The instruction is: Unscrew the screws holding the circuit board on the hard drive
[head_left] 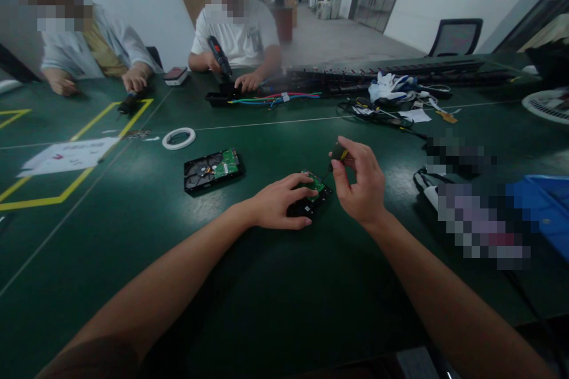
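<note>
A hard drive [306,206] with a green circuit board lies on the green table in front of me, partly covered by my left hand [282,204]. That hand steadies it, fingers spread over its top and thumb along the near side. In my right hand [362,183] is a screwdriver [338,154], pinched by its dark handle between thumb and fingers. Its thin shaft slants down to the board's far right edge; whether the tip sits in a screw I cannot tell. To the left lies a second hard drive [212,170], its circuit board facing up.
A roll of white tape [178,138] and a printed sheet [69,155] lie left. Across the table, one person holds a power drill [220,56] over a black part with coloured wires [275,98]; another holds a dark tool [128,102]. White gloves [389,89] and cables lie back right.
</note>
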Motion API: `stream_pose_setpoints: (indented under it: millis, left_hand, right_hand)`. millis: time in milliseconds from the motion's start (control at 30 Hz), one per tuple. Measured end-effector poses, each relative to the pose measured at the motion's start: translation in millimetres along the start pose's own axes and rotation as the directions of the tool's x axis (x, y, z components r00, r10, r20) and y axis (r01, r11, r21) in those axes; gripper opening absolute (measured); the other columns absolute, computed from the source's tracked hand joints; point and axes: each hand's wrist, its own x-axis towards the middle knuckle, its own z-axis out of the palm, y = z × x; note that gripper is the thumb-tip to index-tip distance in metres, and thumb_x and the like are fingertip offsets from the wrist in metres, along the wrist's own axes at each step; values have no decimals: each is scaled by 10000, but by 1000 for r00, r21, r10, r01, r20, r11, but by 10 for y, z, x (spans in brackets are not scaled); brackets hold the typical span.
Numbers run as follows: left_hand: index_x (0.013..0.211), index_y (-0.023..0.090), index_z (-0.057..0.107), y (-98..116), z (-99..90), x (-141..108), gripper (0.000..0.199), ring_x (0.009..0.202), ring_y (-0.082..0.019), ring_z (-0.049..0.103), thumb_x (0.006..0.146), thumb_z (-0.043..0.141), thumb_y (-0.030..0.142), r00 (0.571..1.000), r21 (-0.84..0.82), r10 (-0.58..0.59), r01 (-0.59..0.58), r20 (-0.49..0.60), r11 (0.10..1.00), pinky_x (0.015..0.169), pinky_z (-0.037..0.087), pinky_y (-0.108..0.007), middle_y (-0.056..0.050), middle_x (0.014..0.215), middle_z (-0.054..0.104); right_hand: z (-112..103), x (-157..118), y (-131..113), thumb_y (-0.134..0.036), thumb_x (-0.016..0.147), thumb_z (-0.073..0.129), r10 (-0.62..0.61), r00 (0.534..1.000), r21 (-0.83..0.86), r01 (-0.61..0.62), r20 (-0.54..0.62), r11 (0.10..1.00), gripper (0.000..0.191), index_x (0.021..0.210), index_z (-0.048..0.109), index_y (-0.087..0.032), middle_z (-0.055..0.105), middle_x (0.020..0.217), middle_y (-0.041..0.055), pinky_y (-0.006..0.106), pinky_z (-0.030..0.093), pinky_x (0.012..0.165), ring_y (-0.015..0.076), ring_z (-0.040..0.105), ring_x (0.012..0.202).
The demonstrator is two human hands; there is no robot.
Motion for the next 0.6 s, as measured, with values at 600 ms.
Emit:
stream_pose_setpoints:
  millis: [600]
  left_hand:
    - [1514,225,598,0,0,-6,683,1564,-421,460,962,770,588,1000,-6,-3,3,0,1000,1263,462,-622,-190,1642,469]
  right_hand:
    - [-1,-15,-1,-175,1040,621,57,998,48,-58,31,997,554,1557,527,-348,657,1352,90,475,711,902,266,732,1121]
